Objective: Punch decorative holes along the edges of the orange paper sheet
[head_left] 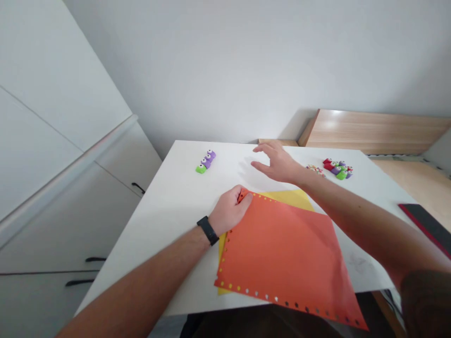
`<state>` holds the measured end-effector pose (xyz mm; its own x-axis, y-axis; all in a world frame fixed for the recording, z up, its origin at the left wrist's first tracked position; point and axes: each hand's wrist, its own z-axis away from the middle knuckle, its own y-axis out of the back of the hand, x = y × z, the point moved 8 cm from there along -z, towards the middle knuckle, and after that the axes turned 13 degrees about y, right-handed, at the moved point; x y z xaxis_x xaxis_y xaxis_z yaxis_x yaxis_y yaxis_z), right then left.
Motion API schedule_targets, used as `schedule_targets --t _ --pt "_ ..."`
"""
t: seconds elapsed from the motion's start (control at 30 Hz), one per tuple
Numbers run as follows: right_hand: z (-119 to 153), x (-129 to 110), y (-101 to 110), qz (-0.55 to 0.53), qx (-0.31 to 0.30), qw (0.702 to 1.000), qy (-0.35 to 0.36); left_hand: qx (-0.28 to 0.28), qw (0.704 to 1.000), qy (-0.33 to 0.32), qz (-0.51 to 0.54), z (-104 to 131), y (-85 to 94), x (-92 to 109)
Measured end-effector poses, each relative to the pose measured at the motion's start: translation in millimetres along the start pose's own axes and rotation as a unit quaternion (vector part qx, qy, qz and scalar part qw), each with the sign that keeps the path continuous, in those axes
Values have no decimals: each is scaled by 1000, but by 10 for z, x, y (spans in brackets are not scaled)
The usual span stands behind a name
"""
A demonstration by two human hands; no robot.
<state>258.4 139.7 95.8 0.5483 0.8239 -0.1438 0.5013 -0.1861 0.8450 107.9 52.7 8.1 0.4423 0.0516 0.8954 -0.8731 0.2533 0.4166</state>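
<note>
My left hand (229,210), with a black band on the wrist, pinches the far left corner of an orange sheet of paper (282,249). Small punched holes run along the sheet's left and near edges and part of its far edge. Beneath it lies a yellow sheet (296,198), mostly covered. My right hand (277,162) hovers past the papers with fingers apart and nothing in them. Left of it stand several purple and green craft punches (206,162) in a slanting row. Beyond my right forearm is a small heap of coloured bits (315,170), partly hidden.
More craft punches (338,169), red, purple and green, are grouped at the right of the white table (169,211). A dark red-edged pad (426,223) lies at the right edge. White cabinets (52,188) with black handles flank the left side.
</note>
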Motion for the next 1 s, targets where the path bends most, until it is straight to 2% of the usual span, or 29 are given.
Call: schedule_targets --t 0.1,0.2,0.3,0.47,0.73,1.0 --pt "-341 -257 -367 -35 -55 997 33 13 1000 1 -6 3 8 -1" --pt "-607 -322 -703 -31 -94 995 29 17 1000 2 -10 4 1 -6" --pt "-791 -233 -989 -29 -123 992 -8 18 1000 -2 -6 5 -6 1" --pt "-1004 -5 -1303 -25 -135 989 -54 21 1000 -5 -9 15 -8 21" --pt "-1264 146 -1590 -25 -151 984 -93 23 1000 6 -20 27 -22 1" --pt "-1316 184 -1606 -35 -131 984 -115 26 999 9 -17 33 -7 13"
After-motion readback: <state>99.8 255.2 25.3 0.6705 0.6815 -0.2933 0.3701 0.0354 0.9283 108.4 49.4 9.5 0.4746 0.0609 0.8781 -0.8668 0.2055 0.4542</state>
